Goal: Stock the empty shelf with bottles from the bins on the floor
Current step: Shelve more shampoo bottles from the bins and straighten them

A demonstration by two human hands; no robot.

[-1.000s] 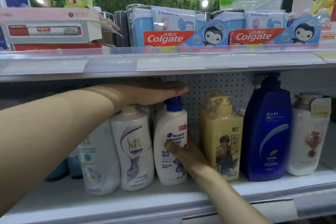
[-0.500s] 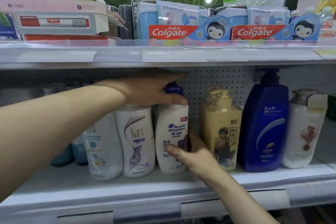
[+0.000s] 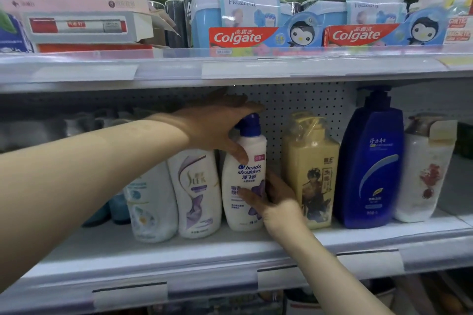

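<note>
Fingers point(image 3: 252, 107) of left hand point(image 3: 215, 126) curling over blue-capped white plastic shampoo bottle point(image 3: 249, 174); right hand point(image 3: 277, 203) gripping lower body, squaring it upright behind white metal shelf point(image 3: 179, 250) front edge.

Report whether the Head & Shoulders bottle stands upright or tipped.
Upright: the bottle stands base-down on the shelf, cap uppermost, left hand at its neck, right hand lower.

Both hands point(image 3: 215, 125) point(image 3: 275, 199) grip the Head & Shoulders bottle point(image 3: 247, 176) on the shelf point(image 3: 153, 245)
</note>
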